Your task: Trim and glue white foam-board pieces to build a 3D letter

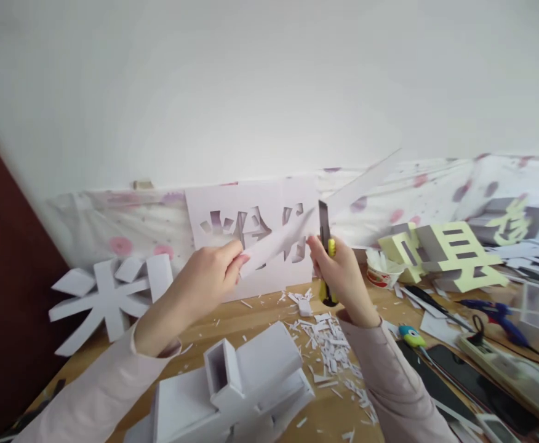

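Note:
My left hand (209, 271) is closed, pinching the near end of a long white foam-board strip (272, 247). That strip slants up to the right, passing behind the knife and in front of the wall. In my right hand (343, 274) is a yellow and black utility knife (323, 224), its dark blade pointing up beside the strip. Whether the right fingertips also touch the strip, I cannot tell. Behind both hands, a white board (246, 288) with cut-out character shapes leans upright. Below them stands a white box-like built-up letter (264, 363), partly out of frame.
White scraps (331, 344) litter the wooden table (232, 320). A white three-dimensional character (112, 295) stands left, pale yellow ones (458, 252) right. Also right are a paper bowl (383, 271), a blue glue gun (500, 317), a power strip (514, 369) and a phone (477, 381).

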`<state>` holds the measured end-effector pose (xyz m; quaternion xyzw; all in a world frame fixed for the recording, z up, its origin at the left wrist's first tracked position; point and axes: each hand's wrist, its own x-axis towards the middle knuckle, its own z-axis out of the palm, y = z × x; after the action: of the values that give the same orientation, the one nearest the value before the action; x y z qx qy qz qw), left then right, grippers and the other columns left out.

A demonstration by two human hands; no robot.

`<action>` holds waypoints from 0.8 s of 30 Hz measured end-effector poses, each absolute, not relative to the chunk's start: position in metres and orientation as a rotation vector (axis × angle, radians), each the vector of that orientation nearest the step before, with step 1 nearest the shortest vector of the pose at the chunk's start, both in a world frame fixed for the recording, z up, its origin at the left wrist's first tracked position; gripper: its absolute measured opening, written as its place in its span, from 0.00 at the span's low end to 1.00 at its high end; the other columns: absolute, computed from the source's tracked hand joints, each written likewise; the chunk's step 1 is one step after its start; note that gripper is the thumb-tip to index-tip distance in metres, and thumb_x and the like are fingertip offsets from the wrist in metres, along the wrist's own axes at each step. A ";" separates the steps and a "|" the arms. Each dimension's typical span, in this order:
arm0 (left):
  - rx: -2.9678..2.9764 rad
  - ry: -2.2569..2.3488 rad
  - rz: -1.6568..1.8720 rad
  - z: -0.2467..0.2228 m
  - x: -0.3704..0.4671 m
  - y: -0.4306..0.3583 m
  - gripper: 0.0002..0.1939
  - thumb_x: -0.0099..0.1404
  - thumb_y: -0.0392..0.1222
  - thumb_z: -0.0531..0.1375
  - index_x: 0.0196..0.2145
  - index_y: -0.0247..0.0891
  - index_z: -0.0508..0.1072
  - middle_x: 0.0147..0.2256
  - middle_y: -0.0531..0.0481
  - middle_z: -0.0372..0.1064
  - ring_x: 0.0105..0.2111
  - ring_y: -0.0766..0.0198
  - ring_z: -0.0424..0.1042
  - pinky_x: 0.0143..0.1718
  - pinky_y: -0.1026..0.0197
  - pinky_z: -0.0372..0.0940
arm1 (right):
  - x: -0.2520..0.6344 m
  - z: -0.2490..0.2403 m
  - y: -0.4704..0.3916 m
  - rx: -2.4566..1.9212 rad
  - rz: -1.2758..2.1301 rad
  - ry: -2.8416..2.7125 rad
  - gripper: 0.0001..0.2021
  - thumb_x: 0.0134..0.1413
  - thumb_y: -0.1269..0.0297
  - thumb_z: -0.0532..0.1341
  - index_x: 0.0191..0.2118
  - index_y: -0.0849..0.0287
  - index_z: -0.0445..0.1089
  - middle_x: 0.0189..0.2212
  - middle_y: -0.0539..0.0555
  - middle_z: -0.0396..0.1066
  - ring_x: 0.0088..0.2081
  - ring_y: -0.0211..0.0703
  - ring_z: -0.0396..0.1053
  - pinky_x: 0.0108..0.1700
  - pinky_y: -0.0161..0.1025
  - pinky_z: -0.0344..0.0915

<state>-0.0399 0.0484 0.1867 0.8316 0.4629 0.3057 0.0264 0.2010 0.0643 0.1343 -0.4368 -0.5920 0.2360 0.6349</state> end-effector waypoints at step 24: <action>2.021 1.535 0.092 -0.078 -0.021 0.188 0.17 0.74 0.50 0.62 0.53 0.36 0.74 0.47 0.45 0.76 0.41 0.59 0.78 0.43 0.51 0.76 | 0.170 -0.065 0.120 -1.950 0.641 -2.176 0.17 0.70 0.58 0.64 0.58 0.59 0.71 0.52 0.57 0.76 0.45 0.48 0.78 0.47 0.50 0.78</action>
<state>-0.0215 0.1885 -0.0778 0.7600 0.5773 0.0346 0.2966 0.1698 0.1203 -0.0654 -0.6502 -0.7253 0.2135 0.0751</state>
